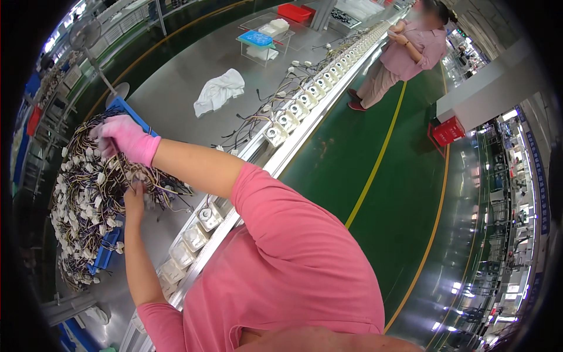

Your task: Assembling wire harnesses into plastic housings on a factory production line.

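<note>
A big tangled heap of wire harnesses (88, 205) with white connectors spills over a blue bin (107, 249). My right hand (130, 139), in a pink glove, reaches across to the heap's upper part with its fingers curled round some of the wires. Just below it, my bare left hand (134, 199) pinches a bunch of dark and light wires at the heap's near side. The fingertips of both hands are partly hidden among the wires.
White square housings (287, 121) with wires line the rail along the metal table (182, 70). A white cloth (219, 92) and a clear stand (267, 47) with a blue pack lie farther off. Another person (410, 47) stands in the green aisle by a red box (449, 130).
</note>
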### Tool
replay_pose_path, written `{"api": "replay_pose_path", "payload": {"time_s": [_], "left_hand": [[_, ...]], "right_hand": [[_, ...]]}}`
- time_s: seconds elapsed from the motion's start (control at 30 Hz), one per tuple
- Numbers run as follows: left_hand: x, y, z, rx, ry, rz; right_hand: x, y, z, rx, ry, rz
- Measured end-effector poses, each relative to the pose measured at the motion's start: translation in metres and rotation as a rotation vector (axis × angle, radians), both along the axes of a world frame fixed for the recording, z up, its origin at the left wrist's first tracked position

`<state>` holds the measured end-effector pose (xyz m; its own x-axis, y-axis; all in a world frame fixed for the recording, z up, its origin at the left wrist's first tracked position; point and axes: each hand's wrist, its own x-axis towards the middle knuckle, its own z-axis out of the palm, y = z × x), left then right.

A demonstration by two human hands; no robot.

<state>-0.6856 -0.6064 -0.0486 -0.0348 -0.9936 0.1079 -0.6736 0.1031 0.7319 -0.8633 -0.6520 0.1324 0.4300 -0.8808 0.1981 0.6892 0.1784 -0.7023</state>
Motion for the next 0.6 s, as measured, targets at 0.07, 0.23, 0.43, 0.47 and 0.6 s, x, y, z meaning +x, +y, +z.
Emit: {"api": "replay_pose_path", "payload": {"time_s": [0.07, 0.23, 0.43, 0.47, 0.6], "left_hand": [[-0.009, 0.011, 0.013, 0.023, 0.076, 0.127], [-0.015, 0.025, 0.048, 0.014, 0.167, 0.139], [0.002, 0.030, 0.021, 0.097, -0.102, 0.020], [0.002, 0.033, 0.018, 0.057, -0.159, -0.025], [-0.006, 0.031, 0.019, 0.099, -0.047, 0.044]], "right_hand": [[-0.002, -0.022, -0.028, 0.275, -0.037, 0.028], [-0.017, -0.086, -0.129, 0.539, -0.115, 0.086], [-0.028, -0.078, -0.130, 0.538, 0.168, 0.076], [-0.026, -0.077, -0.123, 0.475, 0.083, 0.116], [-0.017, -0.028, -0.038, -0.139, -0.159, 0.126]]}}
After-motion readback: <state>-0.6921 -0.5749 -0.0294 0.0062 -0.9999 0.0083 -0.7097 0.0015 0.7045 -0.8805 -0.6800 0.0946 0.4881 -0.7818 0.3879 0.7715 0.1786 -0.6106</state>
